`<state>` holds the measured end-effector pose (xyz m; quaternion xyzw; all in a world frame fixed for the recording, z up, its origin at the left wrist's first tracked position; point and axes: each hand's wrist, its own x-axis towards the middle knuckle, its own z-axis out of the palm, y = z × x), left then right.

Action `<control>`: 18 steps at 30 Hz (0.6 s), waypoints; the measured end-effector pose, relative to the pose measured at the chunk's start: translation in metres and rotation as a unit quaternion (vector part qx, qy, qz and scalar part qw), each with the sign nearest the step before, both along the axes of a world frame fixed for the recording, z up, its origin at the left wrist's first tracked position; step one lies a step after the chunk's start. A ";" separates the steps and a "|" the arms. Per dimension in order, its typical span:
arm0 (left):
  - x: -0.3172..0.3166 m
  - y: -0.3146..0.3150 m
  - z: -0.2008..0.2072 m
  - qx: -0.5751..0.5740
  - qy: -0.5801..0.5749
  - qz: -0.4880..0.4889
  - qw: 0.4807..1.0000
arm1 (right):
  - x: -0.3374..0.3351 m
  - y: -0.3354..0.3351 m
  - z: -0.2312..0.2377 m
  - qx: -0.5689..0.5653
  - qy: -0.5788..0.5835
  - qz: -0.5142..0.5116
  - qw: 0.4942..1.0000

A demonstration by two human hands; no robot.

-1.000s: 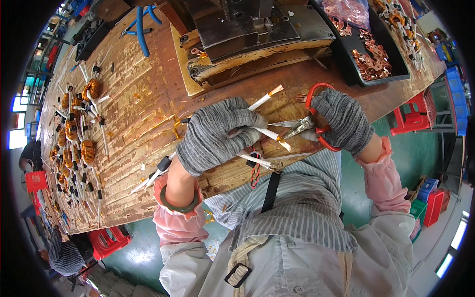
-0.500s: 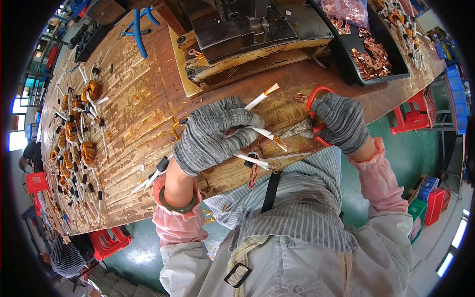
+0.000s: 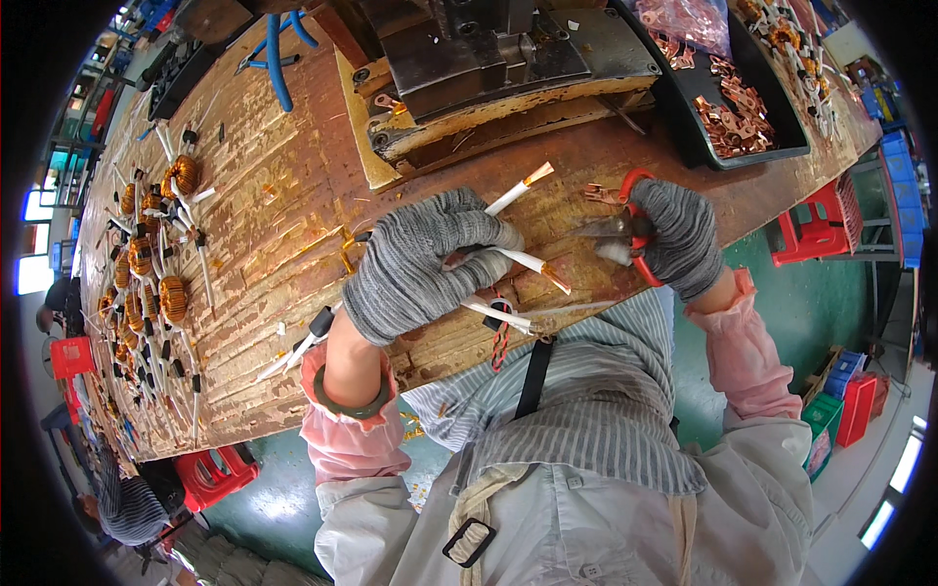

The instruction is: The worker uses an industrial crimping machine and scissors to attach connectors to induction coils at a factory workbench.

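Observation:
My left hand (image 3: pixel 425 264), in a grey knitted glove, is closed around white cables. One cable (image 3: pixel 510 198) points up to the right with bare copper strands at its tip. A second cable (image 3: pixel 526 260) sticks out between thumb and fingers, its copper end also bared. Below the hand a third white cable (image 3: pixel 496 314) shows, near a red-and-black twisted wire (image 3: pixel 500 347). My right hand (image 3: pixel 682 239), gloved alike, grips red-handled scissors (image 3: pixel 640 227). Their blurred blades point left, a little apart from the second cable's tip. A blurred whitish bit lies just under the blades.
A heavy metal press (image 3: pixel 489 73) stands at the back of the worn wooden table (image 3: pixel 264 225). A black tray (image 3: pixel 757 151) of copper lugs is at back right. Several copper-wound coils (image 3: pixel 174 300) with white leads lie at left. Blue-handled pliers (image 3: pixel 276 68) lie at back left.
The scissors have moved right, off the second cable's end, with my right hand. That cable's copper tip now stands free of the blades. My left hand has hardly moved.

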<state>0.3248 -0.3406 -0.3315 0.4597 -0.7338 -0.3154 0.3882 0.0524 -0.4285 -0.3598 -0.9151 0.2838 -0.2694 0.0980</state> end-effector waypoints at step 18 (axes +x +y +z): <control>0.002 0.002 -0.002 0.008 0.009 0.000 1.000 | -0.011 0.002 0.018 0.002 0.110 0.038 0.993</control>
